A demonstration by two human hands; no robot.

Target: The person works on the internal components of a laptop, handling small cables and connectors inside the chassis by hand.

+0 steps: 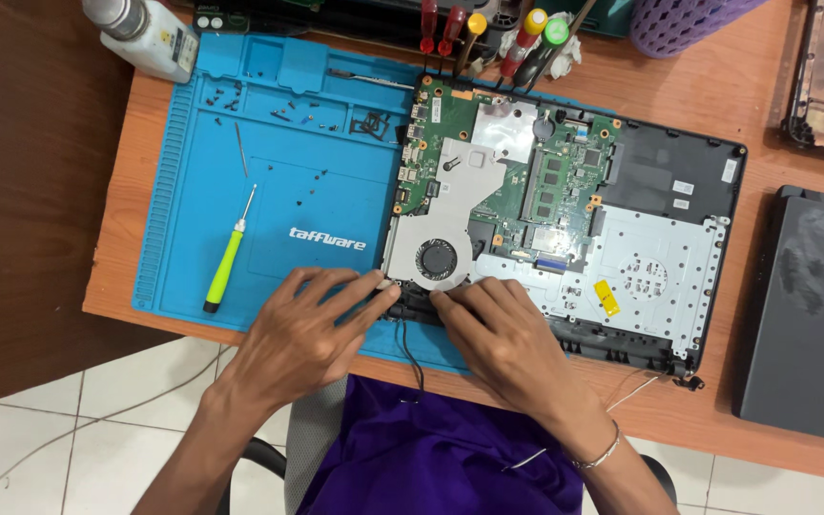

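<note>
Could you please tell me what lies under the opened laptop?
The opened laptop lies partly on a blue work mat and partly on the wooden table. Whatever lies beneath its middle is covered.

laptop (565, 219): opened, back cover off, green board and fan exposed, flat on the bench
black part (417, 303): at laptop's near edge, under fingertips
</note>
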